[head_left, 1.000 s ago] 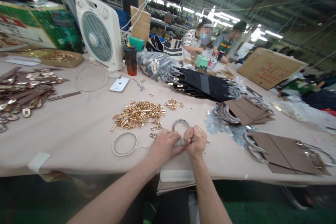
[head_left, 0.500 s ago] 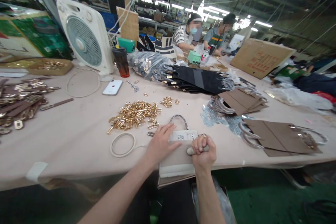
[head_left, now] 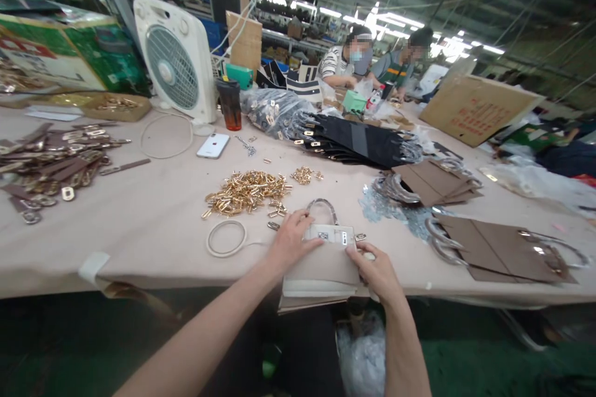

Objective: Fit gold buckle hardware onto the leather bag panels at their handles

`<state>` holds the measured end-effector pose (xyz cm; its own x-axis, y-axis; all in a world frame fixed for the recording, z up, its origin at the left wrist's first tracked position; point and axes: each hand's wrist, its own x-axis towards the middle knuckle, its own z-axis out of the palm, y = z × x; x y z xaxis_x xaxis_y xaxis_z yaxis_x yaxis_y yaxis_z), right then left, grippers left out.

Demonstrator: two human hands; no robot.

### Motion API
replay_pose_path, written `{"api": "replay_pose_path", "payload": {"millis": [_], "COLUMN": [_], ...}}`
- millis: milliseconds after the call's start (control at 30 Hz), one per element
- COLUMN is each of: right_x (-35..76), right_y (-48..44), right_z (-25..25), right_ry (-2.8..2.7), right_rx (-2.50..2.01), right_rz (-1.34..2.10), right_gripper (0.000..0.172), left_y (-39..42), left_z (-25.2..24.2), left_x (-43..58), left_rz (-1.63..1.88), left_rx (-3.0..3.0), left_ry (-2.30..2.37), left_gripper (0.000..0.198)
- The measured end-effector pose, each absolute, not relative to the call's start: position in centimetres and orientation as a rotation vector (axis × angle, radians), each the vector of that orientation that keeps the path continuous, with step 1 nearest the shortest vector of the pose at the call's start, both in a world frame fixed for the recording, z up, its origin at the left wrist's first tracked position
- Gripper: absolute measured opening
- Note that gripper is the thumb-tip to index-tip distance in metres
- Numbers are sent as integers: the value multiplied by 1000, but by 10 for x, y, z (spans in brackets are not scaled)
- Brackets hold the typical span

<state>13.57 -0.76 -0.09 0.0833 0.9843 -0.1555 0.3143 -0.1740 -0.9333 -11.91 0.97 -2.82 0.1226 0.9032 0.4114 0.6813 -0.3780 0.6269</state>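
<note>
A taupe handbag piece (head_left: 326,263) with a pale lining lies at the table's front edge, its lower part overhanging. Its plastic-wrapped handle (head_left: 325,203) arches away from me. My left hand (head_left: 292,239) rests flat on the piece's left side, fingers spread. At the right side, fingertips of my right hand (head_left: 378,270) touch the panel near a white strip with printed labels (head_left: 328,236). Something pale shows beneath my right fingers and palm, apparently the tool's handle (head_left: 370,255); most of it is hidden. Small metal clasps stick out at both sides of the piece.
Gold fittings (head_left: 246,192) lie in a pile beyond my left hand, near a roll of white tape (head_left: 226,239). Brown bag pieces (head_left: 505,245) lie right, brown straps (head_left: 69,164) left. A fan (head_left: 174,62), tumbler (head_left: 230,105) and phone (head_left: 213,146) stand farther back. Two people work opposite.
My right hand has turned from a fist around the pale handle to fingertips at the panel's right edge. My left hand stays on the piece. The view has shifted slightly left.
</note>
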Motion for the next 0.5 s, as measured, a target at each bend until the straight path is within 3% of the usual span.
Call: {"api": "replay_pose_path", "payload": {"millis": [300, 500], "right_x": [177, 256], "right_y": [-12, -9], "right_z": [4, -2], "right_ry": [-1065, -736], "right_rx": [-1561, -1482], "right_rz": [1210, 1194], "right_gripper": [51, 43], "left_y": [27, 37], "left_z": [-1, 16], "left_x": [-90, -66], "left_rz": [1246, 1361], "left_rx": [1931, 1683], "left_ry": [1260, 966], "left_gripper": [45, 49]}}
